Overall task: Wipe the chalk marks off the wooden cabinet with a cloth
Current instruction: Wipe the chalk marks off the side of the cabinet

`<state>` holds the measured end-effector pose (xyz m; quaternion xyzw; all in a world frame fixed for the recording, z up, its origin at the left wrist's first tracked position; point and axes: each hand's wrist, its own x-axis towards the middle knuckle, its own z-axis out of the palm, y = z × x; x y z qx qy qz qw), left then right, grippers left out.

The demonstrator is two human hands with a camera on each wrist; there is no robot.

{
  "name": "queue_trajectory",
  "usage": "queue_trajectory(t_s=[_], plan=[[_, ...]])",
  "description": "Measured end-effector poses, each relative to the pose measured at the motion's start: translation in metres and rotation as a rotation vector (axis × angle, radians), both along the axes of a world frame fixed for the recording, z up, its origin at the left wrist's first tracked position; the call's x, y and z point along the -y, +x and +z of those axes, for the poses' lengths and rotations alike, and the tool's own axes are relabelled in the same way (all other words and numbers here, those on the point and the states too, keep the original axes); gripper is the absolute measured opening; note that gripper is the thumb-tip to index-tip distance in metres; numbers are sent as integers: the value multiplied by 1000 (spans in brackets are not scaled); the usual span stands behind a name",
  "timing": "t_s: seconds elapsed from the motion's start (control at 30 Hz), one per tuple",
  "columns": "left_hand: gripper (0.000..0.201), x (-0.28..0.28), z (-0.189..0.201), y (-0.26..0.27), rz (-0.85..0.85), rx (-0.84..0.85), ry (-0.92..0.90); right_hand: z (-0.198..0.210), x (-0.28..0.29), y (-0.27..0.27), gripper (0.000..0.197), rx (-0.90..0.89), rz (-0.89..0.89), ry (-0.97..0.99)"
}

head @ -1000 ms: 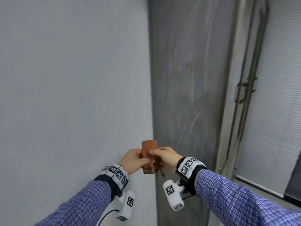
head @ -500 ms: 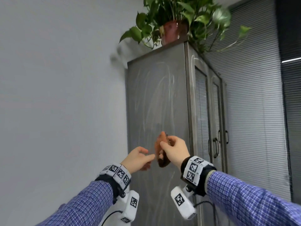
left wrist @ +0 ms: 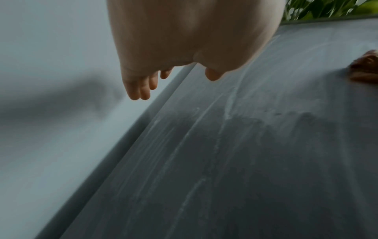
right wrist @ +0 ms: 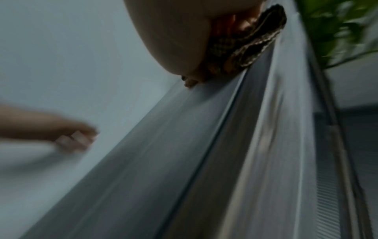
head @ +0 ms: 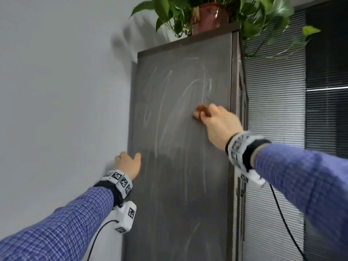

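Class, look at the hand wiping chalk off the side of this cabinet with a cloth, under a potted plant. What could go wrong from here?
1. The potted plant sits on the cabinet top; hard rubbing might shake it.
2. The right hand holds the cloth bunched small, so it may smear the chalk marks.
3. The left hand is at the marked panel's edge and could smudge chalk.

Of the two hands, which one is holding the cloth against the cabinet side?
The right hand: it presses the brown cloth on the cabinet side. The left hand holds nothing, lower down at the panel's left edge.
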<state>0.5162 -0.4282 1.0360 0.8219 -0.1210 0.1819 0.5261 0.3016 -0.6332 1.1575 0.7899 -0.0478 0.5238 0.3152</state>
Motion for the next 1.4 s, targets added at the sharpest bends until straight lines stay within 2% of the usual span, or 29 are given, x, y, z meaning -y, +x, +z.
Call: queue_trajectory(t_s=[0.07,0.2,0.27,0.3,0.37,0.43,0.57,0.63,0.7,0.77,0.8,0.87,0.93,1.0,1.03,1.07,1.13,1.17,1.2,1.27,1.3,1.33,1.4], plan=[[68,3,-3,25,23,3,11,-60,-1,22,19,-88,33,-14],[73,7,-12,56,-28,-35,-42,-207,-25,58,33,-648,-13,127],[76,9,-12,67,-83,-38,-108,-245,-32,69,37,-861,-124,115],[76,9,-10,71,-119,-38,-127,-245,-33,73,34,-865,-129,55],[71,10,-3,75,-210,-45,-158,-214,-40,79,24,-753,-58,-51],[68,11,8,76,-290,-61,-180,-146,-49,83,16,-565,18,-31],[72,16,29,80,-361,-64,-231,34,-53,74,40,-107,-71,79],[75,19,33,86,-371,-60,-272,91,-52,65,40,-17,-202,179],[75,20,33,88,-384,-61,-308,94,-51,68,36,35,-219,175],[73,20,31,85,-393,-54,-340,45,-53,83,34,70,-77,87],[73,20,31,83,-398,-58,-350,8,-57,92,33,24,-21,63],[72,16,32,81,-394,-78,-371,-71,-70,112,32,-178,58,71],[79,11,35,84,-412,-113,-389,-140,-88,128,30,-506,12,88],[112,6,40,87,-474,-200,-455,-174,-99,133,29,-834,-81,35],[131,6,38,95,-500,-230,-487,-171,-101,134,28,-908,-96,-12],[145,10,34,111,-493,-259,-502,-153,-101,135,27,-892,-89,-36],[162,18,26,146,-472,-307,-540,-88,-99,142,30,-679,-35,-32],[162,14,26,143,-479,-326,-551,-44,-98,147,34,-525,-19,-32],[151,6,29,127,-487,-334,-557,4,-96,149,38,-375,-31,-30],[94,-9,37,93,-516,-314,-606,91,-96,149,48,-214,-162,84],[72,-10,40,88,-532,-293,-617,120,-97,147,51,-186,-211,169],[67,-8,39,89,-537,-284,-633,135,-99,148,52,-170,-229,234],[91,-2,33,95,-536,-244,-661,125,-105,159,49,-160,-228,220]])
